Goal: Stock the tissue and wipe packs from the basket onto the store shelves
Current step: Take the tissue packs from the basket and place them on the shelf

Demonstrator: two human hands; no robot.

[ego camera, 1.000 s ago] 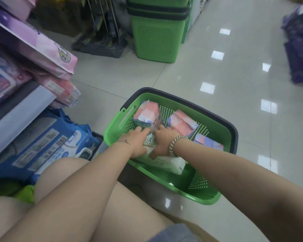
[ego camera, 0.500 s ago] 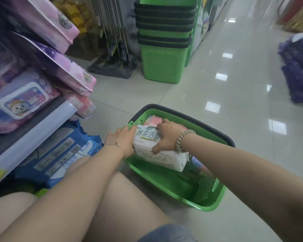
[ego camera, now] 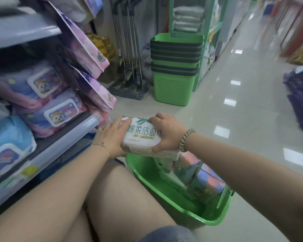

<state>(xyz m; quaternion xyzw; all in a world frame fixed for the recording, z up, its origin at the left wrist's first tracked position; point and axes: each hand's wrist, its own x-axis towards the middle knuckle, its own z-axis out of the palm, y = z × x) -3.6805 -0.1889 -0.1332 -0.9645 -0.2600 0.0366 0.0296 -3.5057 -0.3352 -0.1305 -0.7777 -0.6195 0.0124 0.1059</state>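
A white tissue pack (ego camera: 141, 137) with green print is held above the green basket (ego camera: 196, 215), near the shelf edge (ego camera: 63, 145). My left hand (ego camera: 112, 137) grips its left end and my right hand (ego camera: 168, 133) grips its right end, thumb underneath. A second white pack hangs just beneath it, partly hidden. Inside the basket lie pink and purple tissue packs (ego camera: 208, 179). The shelf on the left holds pink and purple wipe packs (ego camera: 58, 112) and blue wipe packs (ego camera: 7, 147).
A stack of green baskets (ego camera: 175, 70) stands on the floor ahead. Mop handles (ego camera: 128, 49) lean behind it. Purple bags (ego camera: 301, 96) sit on the tiled floor at the right. My bare knees fill the lower middle, beside the basket.
Both hands have lifted the white pack up out of the basket and carried it leftward toward the shelf. The view has tilted up, showing more of the shelves.
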